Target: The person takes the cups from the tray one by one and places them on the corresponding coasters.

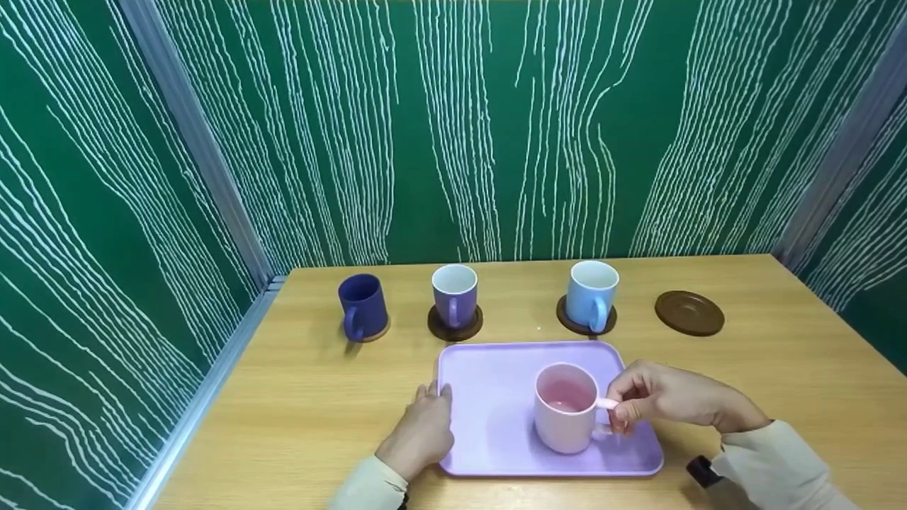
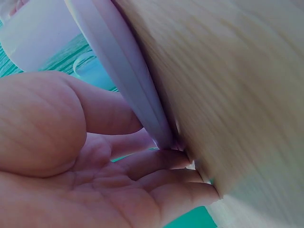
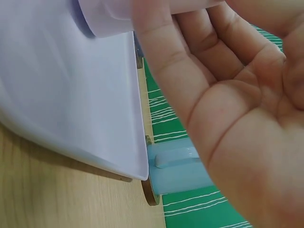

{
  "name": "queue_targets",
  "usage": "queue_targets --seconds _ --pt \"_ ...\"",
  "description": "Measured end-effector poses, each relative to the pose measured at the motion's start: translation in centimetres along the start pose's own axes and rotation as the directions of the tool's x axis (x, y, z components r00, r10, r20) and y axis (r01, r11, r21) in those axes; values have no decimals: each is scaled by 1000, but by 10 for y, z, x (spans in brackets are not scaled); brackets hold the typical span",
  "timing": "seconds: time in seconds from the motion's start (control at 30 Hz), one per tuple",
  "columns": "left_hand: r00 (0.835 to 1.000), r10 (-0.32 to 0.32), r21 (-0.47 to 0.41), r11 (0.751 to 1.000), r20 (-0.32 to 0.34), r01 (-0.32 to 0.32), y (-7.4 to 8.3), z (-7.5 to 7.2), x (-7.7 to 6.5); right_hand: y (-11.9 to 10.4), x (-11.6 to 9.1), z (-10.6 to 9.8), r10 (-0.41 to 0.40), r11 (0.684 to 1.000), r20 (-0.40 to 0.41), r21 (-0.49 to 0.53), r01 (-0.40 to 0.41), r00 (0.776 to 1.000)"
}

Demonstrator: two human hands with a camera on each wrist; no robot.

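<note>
A light pink mug [image 1: 565,418] with a pink inside stands upright over the right half of the lilac tray [image 1: 496,397], its base right at the tray's surface. My right hand [image 1: 669,397] pinches its handle, thumb and fingers closed about the upper part. On the tray's left side my left hand [image 1: 423,432] holds the rim. In the left wrist view the thumb [image 2: 114,111] lies against the tray's edge, while the other fingers [image 2: 175,190] reach down past it to the tabletop. The tray lies flat on the wooden table.
Behind the tray stand a dark blue mug [image 1: 363,308] on a light coaster, a purple mug [image 1: 455,290] and a light blue mug [image 1: 592,294] on dark brown coasters. A bare brown coaster [image 1: 689,313] lies at right. Green panels [image 1: 411,177] with white lines enclose the table.
</note>
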State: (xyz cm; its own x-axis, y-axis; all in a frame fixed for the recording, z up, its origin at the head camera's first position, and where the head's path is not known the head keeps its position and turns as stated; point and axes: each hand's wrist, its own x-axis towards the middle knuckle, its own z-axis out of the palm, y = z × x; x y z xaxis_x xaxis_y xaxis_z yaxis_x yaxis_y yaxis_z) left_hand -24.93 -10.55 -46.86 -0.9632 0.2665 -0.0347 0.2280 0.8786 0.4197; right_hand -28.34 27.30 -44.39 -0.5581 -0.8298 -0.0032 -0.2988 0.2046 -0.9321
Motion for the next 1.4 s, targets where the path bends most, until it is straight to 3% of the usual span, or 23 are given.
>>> queue_targets --seconds 0.33,0.57,0.83,1.0,1.2,1.4 --pt "1000 -17 -17 1000 22 18 0 1 0 -6 -5 -6 -13 1000 -90 17 14 996" --pt "1000 16 7 1000 -5 -16 -1 1 1 -12 -9 -11 -53 998 -154 30 59 987" --pt "1000 5 -11 1000 7 -5 -1 1 1 -20 -14 -17 -16 1000 -238 8 19 971" --pt "1000 -3 -14 1000 10 3 -1 2 0 -26 -16 -20 -13 999 -317 -38 1 948" --pt "1000 10 -9 1000 -3 -10 -1 1 0 -33 -20 -23 -76 996 -389 -70 53 918" --pt "1000 -5 -22 1000 9 6 0 1 1 -41 -24 -23 -68 995 -503 -97 22 862"
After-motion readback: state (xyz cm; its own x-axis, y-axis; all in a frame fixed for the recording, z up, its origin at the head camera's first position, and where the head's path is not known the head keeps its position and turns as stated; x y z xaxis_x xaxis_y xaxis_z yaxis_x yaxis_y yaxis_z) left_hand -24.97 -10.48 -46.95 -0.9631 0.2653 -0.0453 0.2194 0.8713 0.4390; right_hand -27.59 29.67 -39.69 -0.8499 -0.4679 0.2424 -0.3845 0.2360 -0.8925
